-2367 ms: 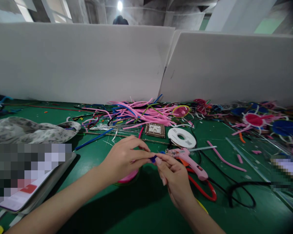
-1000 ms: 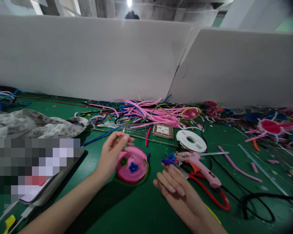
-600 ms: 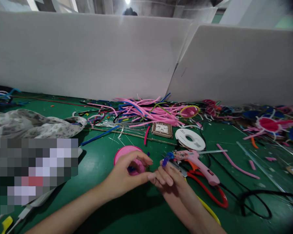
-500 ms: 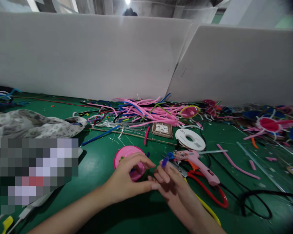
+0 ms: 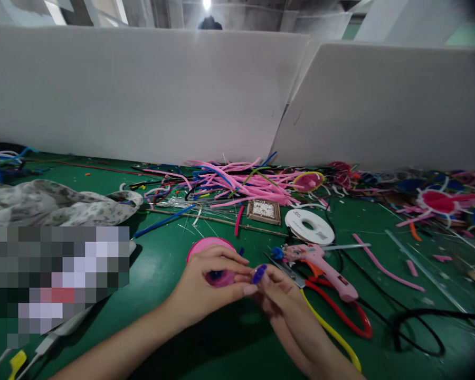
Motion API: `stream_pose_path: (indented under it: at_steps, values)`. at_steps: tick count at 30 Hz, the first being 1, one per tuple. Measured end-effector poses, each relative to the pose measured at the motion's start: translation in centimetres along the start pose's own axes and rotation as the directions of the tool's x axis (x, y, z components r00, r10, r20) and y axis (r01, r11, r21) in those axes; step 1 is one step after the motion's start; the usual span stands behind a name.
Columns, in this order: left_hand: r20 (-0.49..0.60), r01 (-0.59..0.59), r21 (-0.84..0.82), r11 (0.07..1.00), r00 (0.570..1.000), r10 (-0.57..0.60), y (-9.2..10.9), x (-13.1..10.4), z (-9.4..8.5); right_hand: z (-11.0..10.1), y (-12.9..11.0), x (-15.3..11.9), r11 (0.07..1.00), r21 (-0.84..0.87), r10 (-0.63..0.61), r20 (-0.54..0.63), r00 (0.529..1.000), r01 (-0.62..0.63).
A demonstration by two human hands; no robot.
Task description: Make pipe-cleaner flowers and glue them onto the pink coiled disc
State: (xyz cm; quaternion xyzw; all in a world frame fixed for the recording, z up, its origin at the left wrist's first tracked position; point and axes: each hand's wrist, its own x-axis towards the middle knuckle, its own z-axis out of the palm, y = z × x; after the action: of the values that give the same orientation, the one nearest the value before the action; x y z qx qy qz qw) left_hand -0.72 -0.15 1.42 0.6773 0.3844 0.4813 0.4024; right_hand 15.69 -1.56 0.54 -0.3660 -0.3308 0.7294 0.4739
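Thumb and fingers of the right hand (image 5: 287, 298) pinch a small blue-purple piece (image 5: 260, 273); the left hand (image 5: 198, 279) curves in to meet them, thumb and fingers narrowly parted, though whether they also grip the piece is unclear. The step in hand appears to be shaping this piece, and the next move seems to call for a light, steady pinch. Compared with half a second ago, the piece sits lower, farther from the blue tuft (image 5: 277, 253) at the front of a pink glue gun (image 5: 335, 278). Behind the left hand is a partly hidden pink disc (image 5: 209, 244). Red-handled scissors (image 5: 362, 322) lie by the gun; beyond are a white spool (image 5: 295, 221) and heaped pink stems (image 5: 237, 184).
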Motion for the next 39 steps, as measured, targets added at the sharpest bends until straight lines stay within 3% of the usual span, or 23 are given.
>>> stream_pose_path:
  at_steps: [9,13,17,19,21,23,25,30,39]
  values:
    - [-0.024,0.099,-0.110,0.989,0.994,-0.102,0.2,0.6,-0.9,0.0,0.0,-0.1,0.990,-0.133,-0.061,-0.060,0.996,0.053]
    - [-0.177,0.147,-0.115,0.982,0.970,-0.166,0.1,0.7,-1.6,-0.1,-0.4,0.0,0.980,-0.171,-0.126,-0.135,0.983,0.102]
    - [-0.375,0.128,-0.245,0.961,0.902,-0.215,-0.4,1.2,-2.4,-0.5,-0.9,0.2,0.989,-0.055,-0.144,-0.206,0.968,0.135]
    - [-0.386,0.106,-0.263,0.959,0.900,-0.205,-0.6,1.3,-2.3,-0.6,-1.1,0.2,0.990,-0.022,-0.138,-0.212,0.967,0.137]
    - [-0.284,0.113,-0.208,0.972,0.943,-0.171,-0.5,1.1,-2.1,-0.6,-1.1,0.2,0.992,-0.006,-0.121,-0.194,0.973,0.123]
    - [-0.116,0.109,-0.076,0.991,0.986,-0.118,-0.2,0.9,-1.7,-0.4,-1.0,0.1,0.995,-0.005,-0.098,-0.169,0.981,0.099]
    - [0.048,0.076,0.086,0.993,0.996,-0.080,0.2,0.5,-1.4,-0.3,-0.8,0.1,0.997,-0.028,-0.077,-0.142,0.987,0.074]
    - [0.310,-0.073,0.378,0.923,0.949,-0.051,0.7,0.1,-1.2,-0.1,-0.4,0.2,0.993,-0.109,-0.064,-0.092,0.994,0.054]
    - [0.458,-0.300,0.461,0.835,0.886,0.066,0.7,0.1,-1.6,0.0,-0.6,0.2,0.995,-0.103,-0.016,-0.115,0.993,0.004]
